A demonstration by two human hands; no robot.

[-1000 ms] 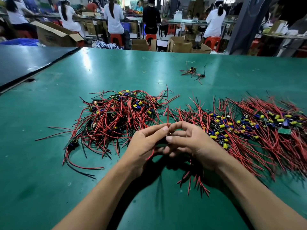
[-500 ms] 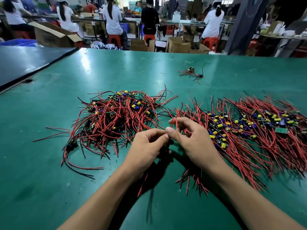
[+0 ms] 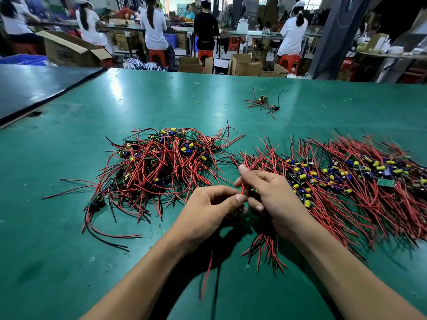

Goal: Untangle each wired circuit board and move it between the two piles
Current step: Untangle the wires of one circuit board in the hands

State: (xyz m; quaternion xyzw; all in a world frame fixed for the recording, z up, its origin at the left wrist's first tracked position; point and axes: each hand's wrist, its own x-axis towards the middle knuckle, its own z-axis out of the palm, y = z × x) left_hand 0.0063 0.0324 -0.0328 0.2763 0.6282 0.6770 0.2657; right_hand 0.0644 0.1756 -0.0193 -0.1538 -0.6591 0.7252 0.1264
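Two piles of small circuit boards with red and black wires lie on the green table (image 3: 69, 262): a tangled pile (image 3: 161, 167) at the left and a wider, combed-out pile (image 3: 351, 181) at the right. Between them, near the front, my left hand (image 3: 208, 211) grips one wired circuit board, mostly hidden under its fingers, with a red wire (image 3: 208, 276) trailing down toward me. My right hand (image 3: 270, 192) pinches that board's red wires and holds them up between thumb and fingers.
A stray wired board (image 3: 264, 103) lies alone farther back on the table. A dark table (image 3: 27, 88) adjoins at the left. Behind the table's far edge are cardboard boxes (image 3: 245, 64) and several seated people at benches.
My hands have drawn slightly apart. The right hand has lifted red wires upward, and a red wire now hangs down from the left hand toward the front edge.
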